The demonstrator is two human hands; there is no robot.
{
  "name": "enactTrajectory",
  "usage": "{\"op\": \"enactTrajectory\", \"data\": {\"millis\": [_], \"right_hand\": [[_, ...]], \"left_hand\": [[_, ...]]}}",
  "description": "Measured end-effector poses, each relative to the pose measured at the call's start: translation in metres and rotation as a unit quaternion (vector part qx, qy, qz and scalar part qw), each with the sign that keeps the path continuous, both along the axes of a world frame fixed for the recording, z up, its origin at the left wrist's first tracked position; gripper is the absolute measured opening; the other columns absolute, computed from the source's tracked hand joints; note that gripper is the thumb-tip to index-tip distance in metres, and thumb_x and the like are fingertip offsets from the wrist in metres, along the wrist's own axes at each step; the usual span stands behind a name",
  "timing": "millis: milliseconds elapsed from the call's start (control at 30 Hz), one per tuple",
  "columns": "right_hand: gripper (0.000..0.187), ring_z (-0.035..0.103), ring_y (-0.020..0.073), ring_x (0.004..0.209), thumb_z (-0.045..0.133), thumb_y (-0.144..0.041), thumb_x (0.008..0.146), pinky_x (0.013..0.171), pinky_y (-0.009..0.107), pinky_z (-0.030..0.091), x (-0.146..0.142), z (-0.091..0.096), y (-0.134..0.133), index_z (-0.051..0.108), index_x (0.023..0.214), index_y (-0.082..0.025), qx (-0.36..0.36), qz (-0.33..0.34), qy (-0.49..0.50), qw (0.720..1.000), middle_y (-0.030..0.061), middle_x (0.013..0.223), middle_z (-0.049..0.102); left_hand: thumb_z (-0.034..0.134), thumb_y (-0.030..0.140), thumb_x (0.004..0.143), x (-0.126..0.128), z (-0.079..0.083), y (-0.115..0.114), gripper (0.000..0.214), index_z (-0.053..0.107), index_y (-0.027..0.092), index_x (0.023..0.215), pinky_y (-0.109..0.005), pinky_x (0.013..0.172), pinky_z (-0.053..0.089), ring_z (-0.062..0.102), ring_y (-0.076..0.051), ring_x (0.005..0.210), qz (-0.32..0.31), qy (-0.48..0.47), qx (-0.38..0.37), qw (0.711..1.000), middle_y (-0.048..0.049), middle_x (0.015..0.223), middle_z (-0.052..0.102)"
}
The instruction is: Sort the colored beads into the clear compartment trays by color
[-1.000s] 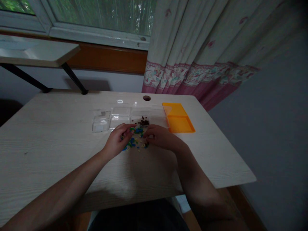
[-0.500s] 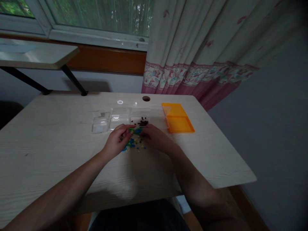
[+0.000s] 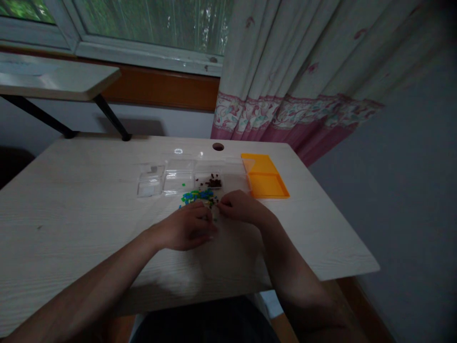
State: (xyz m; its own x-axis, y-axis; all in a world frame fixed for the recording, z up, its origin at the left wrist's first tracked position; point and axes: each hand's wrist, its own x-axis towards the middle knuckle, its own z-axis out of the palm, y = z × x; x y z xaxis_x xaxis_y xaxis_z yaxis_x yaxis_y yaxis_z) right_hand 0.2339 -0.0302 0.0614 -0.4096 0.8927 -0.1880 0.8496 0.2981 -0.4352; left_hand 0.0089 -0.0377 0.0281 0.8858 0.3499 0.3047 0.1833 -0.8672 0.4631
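A small heap of tiny green, blue and yellow pieces [image 3: 195, 196] lies on the pale wooden table [image 3: 89, 209]. My left hand [image 3: 185, 227] rests just in front of the heap, palm down, its fingers curled over the near pieces. My right hand [image 3: 240, 207] sits at the heap's right edge with fingers pinched together; what they hold is too small to see. Behind the heap stands a clear plastic box [image 3: 178, 177] with several compartments. One compartment holds dark brown pieces [image 3: 213, 181], another a single green piece [image 3: 183, 184].
An orange box with its lid open [image 3: 264, 175] lies right of the clear box. A round cable hole [image 3: 217, 146] is at the table's far edge. A folding table [image 3: 53, 81] stands at the back left, a curtain [image 3: 285, 71] at the back right.
My left hand has drawn back from the heap's far side toward me and now covers its near edge. A green piece now lies in the clear box. My right hand shifted slightly.
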Motion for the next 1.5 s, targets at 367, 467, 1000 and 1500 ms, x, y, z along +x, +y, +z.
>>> {"op": "enactTrajectory", "data": {"millis": [367,467,1000,1500], "right_hand": [[0.019,0.059,0.0157,0.084,0.054,-0.02,0.09,0.077,0.026,0.042,-0.003,-0.015,0.01,0.072,0.094,-0.014,0.1,-0.046,0.051,0.993,0.0078,0.092,0.068],[0.02,0.059,0.0147,0.083,0.056,-0.014,0.085,0.078,0.026,0.043,-0.002,-0.015,0.011,0.072,0.096,-0.016,0.101,-0.07,0.072,0.99,0.0065,0.093,0.068],[0.016,0.059,0.016,0.09,0.056,-0.019,0.088,0.076,0.025,0.041,-0.016,-0.015,0.005,0.07,0.096,-0.02,0.099,-0.03,0.021,0.994,0.0049,0.098,0.066],[0.017,0.06,0.015,0.088,0.059,-0.02,0.088,0.079,0.026,0.044,-0.01,-0.022,0.013,0.075,0.095,-0.02,0.095,-0.066,0.1,0.988,0.0047,0.093,0.068]], "left_hand": [[0.053,0.029,0.094,-0.005,-0.013,0.015,0.027,0.067,0.033,0.117,-0.039,0.083,0.043,0.05,-0.024,0.097,0.159,0.059,0.143,0.975,-0.0065,0.105,0.058],[0.054,0.028,0.093,-0.007,-0.011,0.019,0.023,0.07,0.029,0.109,-0.039,0.081,0.042,0.05,-0.023,0.094,0.198,0.045,0.13,0.97,-0.0073,0.099,0.058],[0.054,0.029,0.093,-0.012,-0.014,0.028,0.021,0.07,0.02,0.103,-0.037,0.084,0.043,0.051,-0.021,0.094,0.289,-0.095,0.022,0.952,-0.0064,0.092,0.057],[0.053,0.027,0.093,-0.01,-0.015,0.029,0.02,0.07,0.02,0.103,-0.038,0.083,0.045,0.053,-0.022,0.093,0.282,-0.093,0.019,0.955,-0.0068,0.093,0.059]]}}
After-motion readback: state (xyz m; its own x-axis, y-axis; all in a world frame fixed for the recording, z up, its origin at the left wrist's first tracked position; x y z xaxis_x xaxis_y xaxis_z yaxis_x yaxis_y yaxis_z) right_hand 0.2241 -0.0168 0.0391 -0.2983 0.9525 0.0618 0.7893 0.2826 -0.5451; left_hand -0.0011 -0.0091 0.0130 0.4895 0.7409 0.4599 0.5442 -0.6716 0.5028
